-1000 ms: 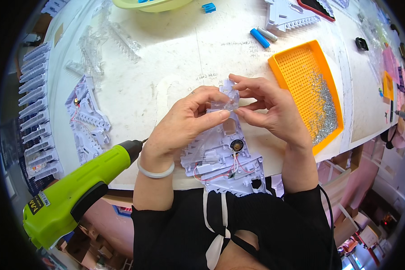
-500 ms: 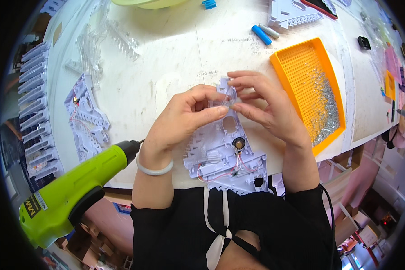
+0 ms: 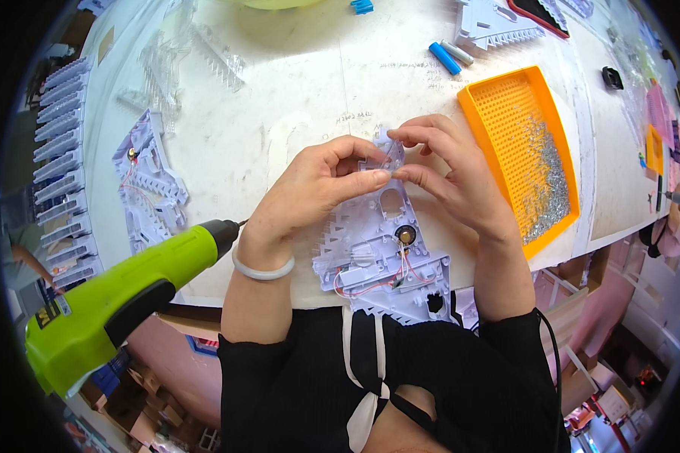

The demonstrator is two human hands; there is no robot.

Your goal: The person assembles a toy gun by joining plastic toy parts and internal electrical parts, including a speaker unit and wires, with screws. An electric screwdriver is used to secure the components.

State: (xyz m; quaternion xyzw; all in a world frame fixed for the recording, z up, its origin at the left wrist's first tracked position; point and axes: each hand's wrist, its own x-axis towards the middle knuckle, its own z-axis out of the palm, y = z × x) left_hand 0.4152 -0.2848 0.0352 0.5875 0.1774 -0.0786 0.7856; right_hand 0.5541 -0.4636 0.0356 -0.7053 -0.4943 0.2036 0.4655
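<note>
A pale lavender plastic housing (image 3: 423, 283) with a toothed edge lies before me, its top pointing away. Fixed in it are a small round speaker (image 3: 406, 235) and thin red and white wires. At its far end, my left hand (image 3: 310, 185) pinches a clear plastic piece (image 3: 367, 163) between thumb and fingers. Opposite, my right hand (image 3: 457, 174) has thumb and fingers closed in at the same spot, the two thumb tips nearly meeting. Fingers partly hide the clear piece, so its full shape does not show.
A green power screwdriver (image 3: 140, 283) hangs at the left, its bit near my left wrist. At right stands an orange tray (image 3: 472, 113) of small screws. Another housing half (image 3: 147, 181) and clear toothed parts (image 3: 162, 72) lie left. Blue cylinder (image 3: 444, 58) at the back.
Both hands stay at the housing's far end, with the fingers shifted slightly and the thumb tips closer together. The view has moved a little; the screwdriver appears slightly higher.
</note>
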